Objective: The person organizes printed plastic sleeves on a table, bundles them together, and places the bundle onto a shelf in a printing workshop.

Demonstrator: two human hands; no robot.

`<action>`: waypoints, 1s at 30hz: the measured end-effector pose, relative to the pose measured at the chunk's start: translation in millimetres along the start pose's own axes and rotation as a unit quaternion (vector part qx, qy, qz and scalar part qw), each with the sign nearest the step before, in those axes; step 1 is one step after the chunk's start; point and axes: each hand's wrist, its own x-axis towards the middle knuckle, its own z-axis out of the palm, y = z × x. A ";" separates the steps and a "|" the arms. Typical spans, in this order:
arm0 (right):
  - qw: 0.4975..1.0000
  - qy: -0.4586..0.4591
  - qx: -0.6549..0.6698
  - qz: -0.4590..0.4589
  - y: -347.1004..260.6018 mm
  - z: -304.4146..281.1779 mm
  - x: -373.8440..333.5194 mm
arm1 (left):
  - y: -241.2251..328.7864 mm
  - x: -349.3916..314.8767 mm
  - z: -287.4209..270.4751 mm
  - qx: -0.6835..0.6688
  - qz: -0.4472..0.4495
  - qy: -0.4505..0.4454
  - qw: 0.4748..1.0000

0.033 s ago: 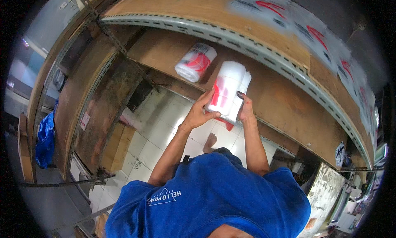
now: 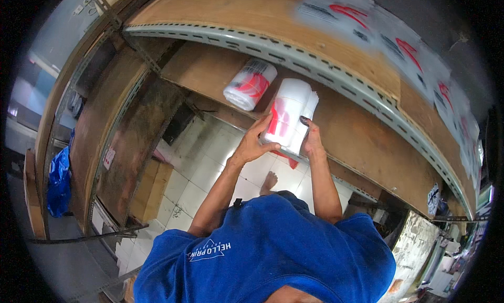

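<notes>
Barely shifted since the earlier frame, my view shows the left hand (image 2: 255, 141) and right hand (image 2: 314, 140) still clasping opposite sides of a white bundle (image 2: 292, 104) between them. I see its rounded form and a red-pink patch beside the left hand.

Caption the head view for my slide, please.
Left hand and right hand hold a white bundle near the edge of a brown shelf where a red-and-white roll lies.
</notes>
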 end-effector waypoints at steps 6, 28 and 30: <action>0.999 0.045 0.000 0.012 2.2 3.2 75.4 | -18.2 51.1 -27.5 0.237 -0.034 -0.027 0.971; 0.705 0.309 -0.630 -0.102 -25.4 134.4 -17.1 | 71.1 111.2 -200.5 -0.006 0.218 -0.149 0.964; 0.697 0.165 -0.691 -0.093 -38.1 158.9 -53.6 | 88.1 126.2 -225.1 -0.025 0.321 -0.081 0.943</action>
